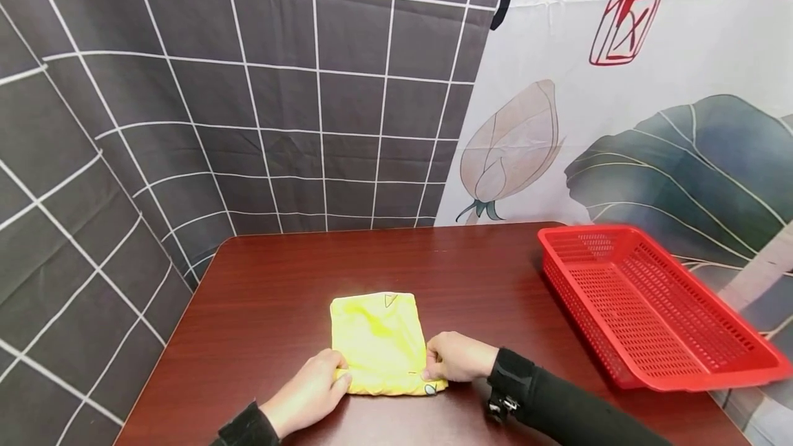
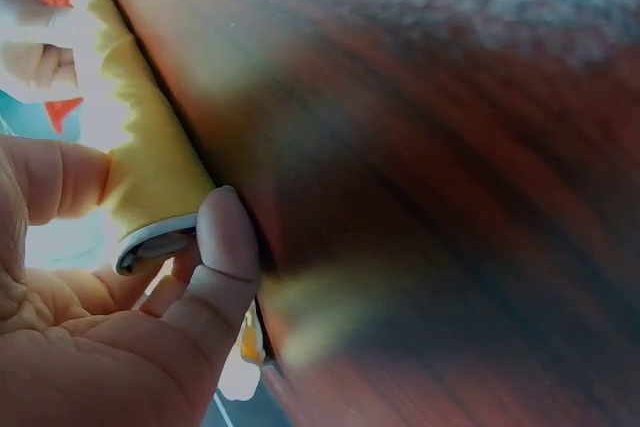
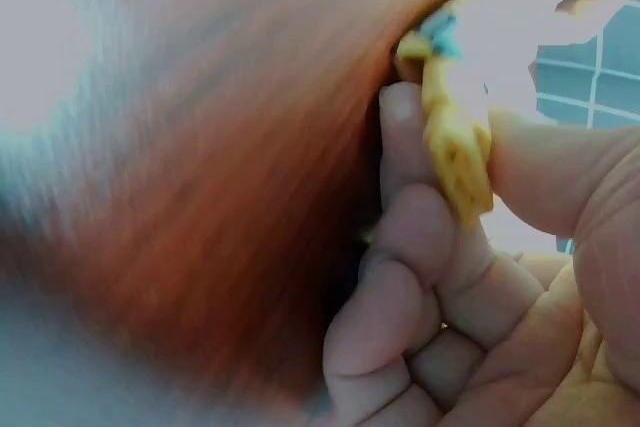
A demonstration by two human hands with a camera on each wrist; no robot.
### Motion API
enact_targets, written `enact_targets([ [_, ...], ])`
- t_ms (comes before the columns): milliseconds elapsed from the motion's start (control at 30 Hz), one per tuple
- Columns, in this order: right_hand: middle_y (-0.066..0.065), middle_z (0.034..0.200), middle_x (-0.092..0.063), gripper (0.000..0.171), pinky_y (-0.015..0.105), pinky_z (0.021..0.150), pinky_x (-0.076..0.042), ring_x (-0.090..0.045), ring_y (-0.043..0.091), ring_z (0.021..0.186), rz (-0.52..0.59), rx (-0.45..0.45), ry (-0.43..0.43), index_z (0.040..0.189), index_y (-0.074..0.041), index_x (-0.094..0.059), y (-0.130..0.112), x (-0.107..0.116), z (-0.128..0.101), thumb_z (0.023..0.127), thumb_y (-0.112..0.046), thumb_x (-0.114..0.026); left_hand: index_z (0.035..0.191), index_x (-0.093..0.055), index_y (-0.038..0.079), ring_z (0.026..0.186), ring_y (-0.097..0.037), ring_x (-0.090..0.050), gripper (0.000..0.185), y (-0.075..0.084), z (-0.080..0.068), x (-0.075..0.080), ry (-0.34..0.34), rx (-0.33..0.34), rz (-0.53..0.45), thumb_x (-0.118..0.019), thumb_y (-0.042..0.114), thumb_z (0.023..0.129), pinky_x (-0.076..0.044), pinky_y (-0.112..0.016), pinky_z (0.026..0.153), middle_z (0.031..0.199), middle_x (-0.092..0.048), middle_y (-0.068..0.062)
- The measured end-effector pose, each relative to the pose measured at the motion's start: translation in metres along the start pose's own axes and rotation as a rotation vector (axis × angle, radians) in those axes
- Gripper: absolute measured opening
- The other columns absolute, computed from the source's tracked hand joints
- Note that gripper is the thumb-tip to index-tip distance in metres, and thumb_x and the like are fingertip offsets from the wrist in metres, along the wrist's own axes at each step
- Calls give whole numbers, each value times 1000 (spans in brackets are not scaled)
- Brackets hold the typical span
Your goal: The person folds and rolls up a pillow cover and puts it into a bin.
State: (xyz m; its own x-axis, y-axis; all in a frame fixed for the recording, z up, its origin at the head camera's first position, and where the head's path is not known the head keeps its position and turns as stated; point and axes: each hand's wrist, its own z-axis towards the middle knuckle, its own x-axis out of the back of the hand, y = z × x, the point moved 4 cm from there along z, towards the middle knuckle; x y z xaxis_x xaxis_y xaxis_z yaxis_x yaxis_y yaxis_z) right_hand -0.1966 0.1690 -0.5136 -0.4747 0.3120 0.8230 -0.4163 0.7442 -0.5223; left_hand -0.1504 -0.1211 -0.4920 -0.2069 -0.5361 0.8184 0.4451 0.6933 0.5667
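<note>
A folded yellow cloth [image 1: 378, 336] with a few small dark-outlined prints lies on the table, its near edge turned up into a thick roll. At the left end of that roll, my left hand [image 1: 314, 391] pinches the fabric between thumb and fingers. The left wrist view shows the rolled cloth [image 2: 150, 137] with a pale-edged opening at its end, right by the fingertips [image 2: 225, 232]. My right hand [image 1: 460, 356] pinches the roll's right end. In the right wrist view, the thumb presses the bunched cloth [image 3: 460, 162] against the curled fingers.
A red perforated plastic basket [image 1: 657, 315] stands at the table's right side, overhanging its edge. The brown wooden table [image 1: 279, 294] backs onto a dark grid-patterned curtain [image 1: 279, 88] and a white hanging [image 1: 526, 54] with painted lotus shapes.
</note>
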Motion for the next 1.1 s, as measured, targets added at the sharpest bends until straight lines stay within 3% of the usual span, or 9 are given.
enact_targets([
  [100, -18, 65, -55, 36, 21, 59, -43, -50, 1, 60, -53, -39, 21, 71, -28, -60, 15, -5, 6, 92, -49, -82, 92, -60, 19, 81, -6, -52, 13, 3, -1, -1, -18, 19, 13, -71, 19, 98, -48, -28, 74, 89, -54, 8],
  [233, -14, 67, -53, 38, 26, 58, -40, -48, 5, 62, -92, -60, 110, 73, -26, -58, -5, 4, -6, 85, -47, -88, 89, -57, 22, 78, -4, -47, 16, 3, -2, -4, -17, 18, 20, -70, 17, 97, -45, -26, 72, 86, -51, 10],
  [300, -13, 69, -53, 35, 25, 59, -40, -48, 3, 64, -106, 9, 175, 75, -25, -59, -23, 9, -13, 83, -39, -90, 88, -57, 22, 78, -4, -46, 17, 3, -3, -4, -2, 17, 23, -71, 16, 96, -44, -26, 72, 85, -50, 10],
  [367, -15, 73, -57, 27, 22, 62, -42, -49, -1, 68, -159, 135, 228, 78, -26, -63, -34, 8, -19, 85, -31, -89, 87, -58, 22, 78, -4, -47, 17, 4, -4, -4, 25, 14, 30, -71, 15, 95, -44, -26, 71, 85, -50, 10],
  [500, -18, 82, -67, 16, 14, 69, -46, -57, -3, 77, -372, 400, 360, 84, -28, -74, -50, 1, -29, 87, -19, -87, 90, -65, 22, 81, -3, -53, 12, 9, -8, -3, 113, 6, 75, -74, 14, 93, -49, -26, 73, 88, -55, 11],
  [633, -18, 80, -67, 11, 13, 69, -44, -58, 1, 75, -557, 575, 478, 85, -28, -77, -58, -8, -37, 88, -21, -85, 97, -73, 21, 86, -6, -60, 10, 14, -12, -2, 216, -39, 195, -79, 15, 92, -54, -29, 74, 93, -61, 10],
  [767, -15, 79, -65, 13, 16, 67, -41, -54, 4, 73, -611, 671, 508, 86, -25, -79, -61, -17, -43, 90, -36, -84, 92, -73, 21, 85, -8, -58, 15, 18, -16, -2, 300, -107, 313, -85, 15, 87, -53, -28, 72, 92, -61, 11],
  [900, -13, 77, -62, 22, 17, 66, -41, -53, 4, 71, -613, 662, 524, 83, -23, -78, -63, -20, -46, 91, -43, -83, 88, -72, 21, 83, -7, -57, 15, 18, -16, -1, 300, -130, 311, -85, 15, 86, -52, -26, 70, 89, -60, 13],
  [1100, -14, 82, -66, 10, 12, 68, -45, -57, -2, 75, -495, 473, 419, 87, -25, -79, -61, -16, -42, 89, -33, -84, 90, -72, 20, 81, -5, -63, 13, 13, -12, -1, 252, -103, 220, -83, 12, 89, -55, -28, 72, 91, -64, 11],
])
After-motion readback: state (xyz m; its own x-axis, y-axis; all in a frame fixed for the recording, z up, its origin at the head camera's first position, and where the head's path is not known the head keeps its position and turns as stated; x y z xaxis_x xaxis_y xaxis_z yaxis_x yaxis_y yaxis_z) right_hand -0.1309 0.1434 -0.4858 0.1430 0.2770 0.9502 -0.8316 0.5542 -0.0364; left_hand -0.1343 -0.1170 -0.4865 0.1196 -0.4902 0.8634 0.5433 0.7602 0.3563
